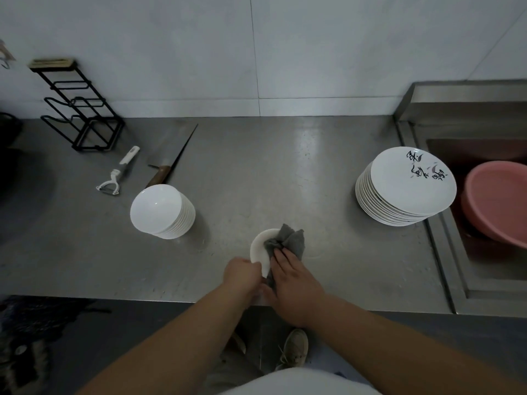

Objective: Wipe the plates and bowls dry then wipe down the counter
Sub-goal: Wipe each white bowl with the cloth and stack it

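Note:
Near the front edge of the steel counter [256, 166], my left hand [242, 276] grips a small white bowl [261, 246] tilted on its side. My right hand [293, 283] presses a grey cloth [288, 239] into and over the bowl, fingers laid on the cloth. A stack of several white bowls [162, 210] stands to the left. To the right stands a stack of several white plates [405, 186], the top one bearing black painted marks.
A peeler [118, 173] and a cleaver [171, 158] lie at the back left beside a black wire rack [79, 106]. A sink [484, 252] at the right holds a pink basin [499, 201]. A tiled wall runs behind the counter.

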A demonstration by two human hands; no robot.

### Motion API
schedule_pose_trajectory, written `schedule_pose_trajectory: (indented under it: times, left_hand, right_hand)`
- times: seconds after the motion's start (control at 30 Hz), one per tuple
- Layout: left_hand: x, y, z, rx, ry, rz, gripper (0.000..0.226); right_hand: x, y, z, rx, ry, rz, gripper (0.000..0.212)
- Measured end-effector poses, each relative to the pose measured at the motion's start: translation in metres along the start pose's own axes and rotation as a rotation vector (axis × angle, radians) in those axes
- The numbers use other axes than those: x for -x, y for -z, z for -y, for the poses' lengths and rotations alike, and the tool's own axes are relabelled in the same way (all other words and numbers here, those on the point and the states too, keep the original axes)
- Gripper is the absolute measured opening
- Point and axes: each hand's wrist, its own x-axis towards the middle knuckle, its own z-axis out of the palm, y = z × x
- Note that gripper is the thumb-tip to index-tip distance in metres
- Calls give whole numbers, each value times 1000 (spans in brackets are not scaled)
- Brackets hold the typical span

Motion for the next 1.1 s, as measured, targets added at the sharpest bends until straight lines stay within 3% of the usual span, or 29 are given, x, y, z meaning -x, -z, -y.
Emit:
schedule_pose_trajectory:
  times: [0.17, 0.23, 0.3, 0.43, 0.57, 0.7, 0.8, 0.97, 1.1]
  left_hand:
    - [-9, 30, -17, -305, -388, -81, 18]
    - [-13, 33, -22, -343, -454, -55, 11]
    - [-15, 29, -20, -297, -404, -45, 7]
    - [-1, 12, -13, 140, -134, 4, 8]
    - [11, 8, -15, 175, -121, -47, 11]
    - [18, 28, -20, -28, -246, -126, 14]
    - [27, 46, -28, -102, -334, -153, 13]
    - [49, 61, -46, -118, -433, -222, 13]
    - [69, 67, -60, -76, -459, -251, 15]
  right_hand:
    - [1, 7, -17, 91, 82, -8, 91]
    - [0, 1, -21, 122, 91, -35, 78]
    - [1, -4, -19, 130, 90, -71, 69]
    - [4, -8, -6, 96, 62, -237, 50]
    - [11, 16, 20, -343, -157, -182, 21]
    - [23, 58, 19, -632, -372, -284, 29]
    - [31, 83, 3, -597, -431, -224, 23]
    - [28, 122, -3, -595, -398, -85, 43]
    - [25, 144, 9, -692, -395, -218, 51]
